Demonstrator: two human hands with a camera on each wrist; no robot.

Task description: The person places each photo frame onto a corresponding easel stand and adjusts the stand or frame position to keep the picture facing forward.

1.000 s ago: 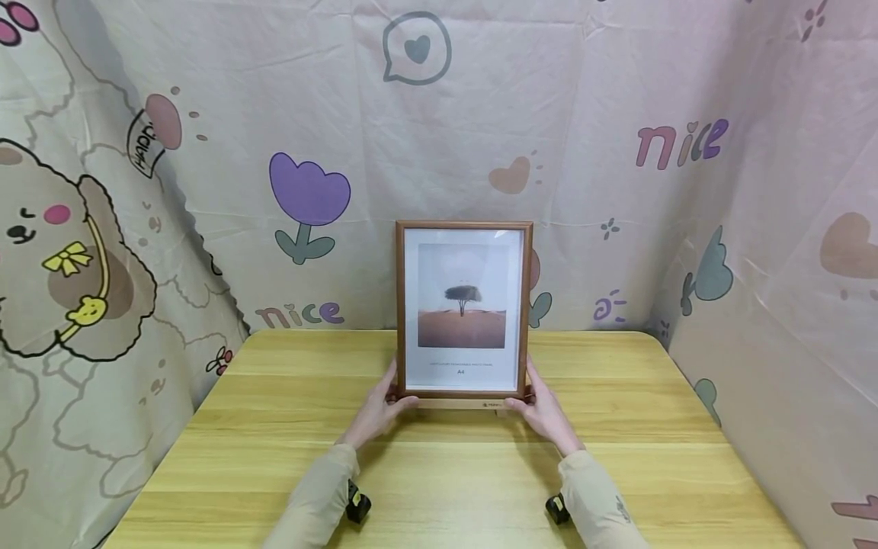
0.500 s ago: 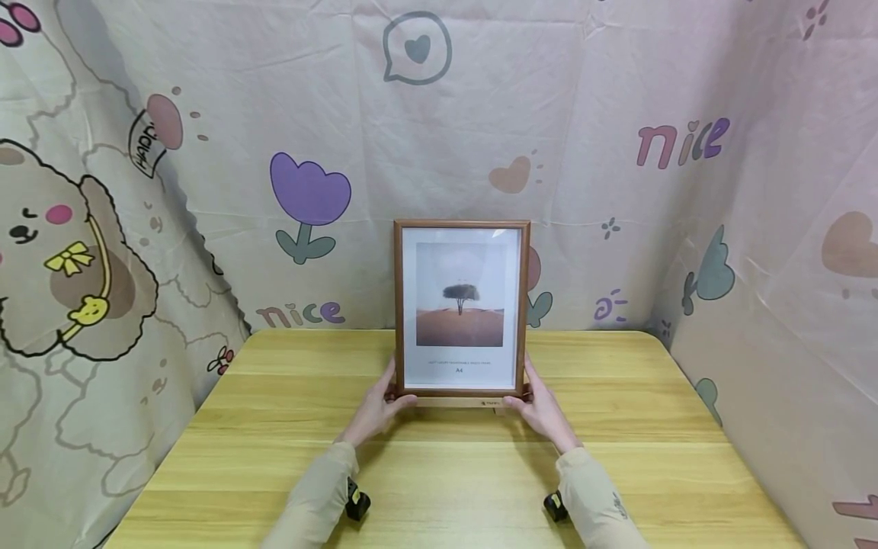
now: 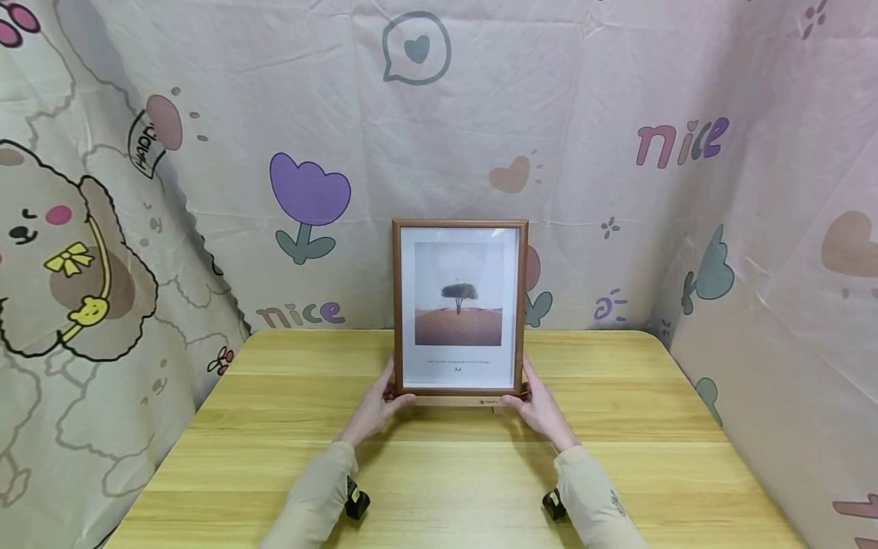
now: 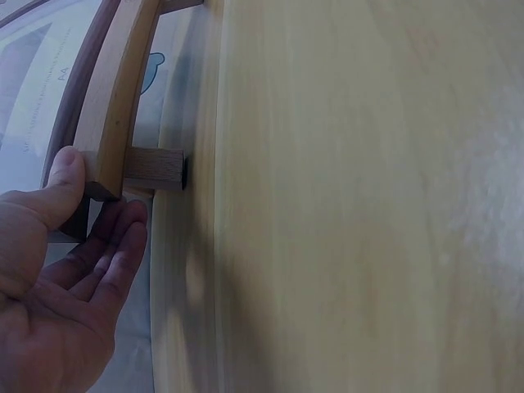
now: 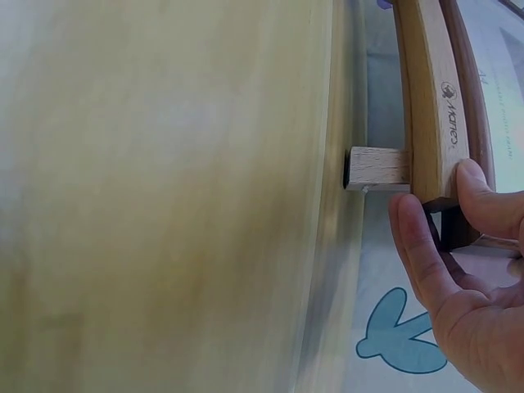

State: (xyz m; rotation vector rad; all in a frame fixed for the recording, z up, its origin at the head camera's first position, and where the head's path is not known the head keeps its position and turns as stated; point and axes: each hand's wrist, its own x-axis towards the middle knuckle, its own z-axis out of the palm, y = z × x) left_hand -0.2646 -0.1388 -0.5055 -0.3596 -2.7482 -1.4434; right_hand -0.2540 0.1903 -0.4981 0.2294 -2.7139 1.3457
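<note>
A brown wooden picture frame (image 3: 396, 305), holding a print of a tree, stands nearly upright at the middle of the table. Its lower edge sits on the pale wooden ledge of a small tabletop easel (image 5: 434, 106); the rest of the easel is mostly hidden behind the frame. My left hand (image 3: 373, 408) grips the lower left corner, thumb in front and fingers around the side and below. At the lower right corner, my right hand (image 3: 542, 412) holds the frame the same way, thumb at the ledge near its printed logo. Short easel legs show in both wrist views.
The wood-grain table (image 3: 439, 480) has rounded back corners. Close behind it hangs a printed cloth (image 3: 439, 152), which also covers both sides. A small black camera sits at each wrist, below the beige sleeves (image 3: 318, 488).
The picture frame has shifted slightly to the left and a touch up in the head view, both hands moving along with it. Their hold on the corners looks the same.
</note>
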